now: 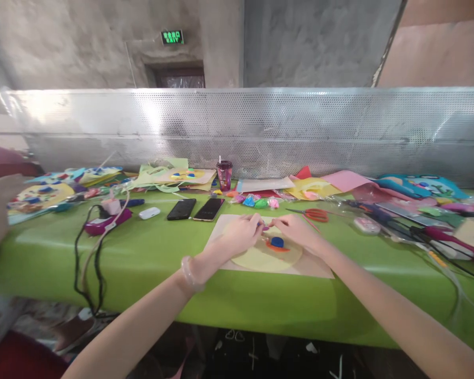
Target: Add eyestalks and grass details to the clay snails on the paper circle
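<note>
A pale sheet of paper (318, 269) lies in front of me, with a yellow paper circle (256, 260) on it. On the circle sit a round blue lump of clay (277, 242) and a thin orange strip of clay (281, 249) along its lower edge. My left hand (245, 232) has its fingers pinched together over the circle's upper part, at a small purple piece of clay (265, 228). Facing it, my right hand (296, 230) is closed, its fingertips bent down close to the purple piece. What lies between the right fingertips is too small to make out.
Orange-handled scissors (315, 215) lie right of the sheet, two phones (209, 209) behind it to the left. A purple cup (224, 176) with a straw stands at the back near bagged coloured clay (260, 202). Cables run from a purple power strip (107, 223) over the table edge.
</note>
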The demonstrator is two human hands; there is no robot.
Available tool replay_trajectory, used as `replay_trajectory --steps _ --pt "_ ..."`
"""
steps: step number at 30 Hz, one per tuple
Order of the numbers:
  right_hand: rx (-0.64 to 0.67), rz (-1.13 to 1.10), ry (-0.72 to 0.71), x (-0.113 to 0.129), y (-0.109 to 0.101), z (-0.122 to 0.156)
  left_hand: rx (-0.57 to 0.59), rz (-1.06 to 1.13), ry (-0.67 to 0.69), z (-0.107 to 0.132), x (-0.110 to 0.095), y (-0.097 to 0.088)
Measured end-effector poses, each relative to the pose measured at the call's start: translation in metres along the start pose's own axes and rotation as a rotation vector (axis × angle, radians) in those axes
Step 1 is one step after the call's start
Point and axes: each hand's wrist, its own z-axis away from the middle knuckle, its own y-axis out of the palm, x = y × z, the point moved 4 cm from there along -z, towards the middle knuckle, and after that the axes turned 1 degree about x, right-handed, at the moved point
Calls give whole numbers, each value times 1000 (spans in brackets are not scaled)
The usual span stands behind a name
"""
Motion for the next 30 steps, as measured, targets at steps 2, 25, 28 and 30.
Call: replay_trajectory --steps 2,25,28,30 --pt "-20 10 -55 -3 3 0 11 -3 1 0 0 1" --pt "4 77 -261 -7 24 1 100 -21 -51 0 -4 -4" --pt "-6 92 -259 -5 24 3 114 -38 -42 0 -9 -10" --pt "-5 99 -259 -4 23 4 120 -56 -38 0 -12 -14"
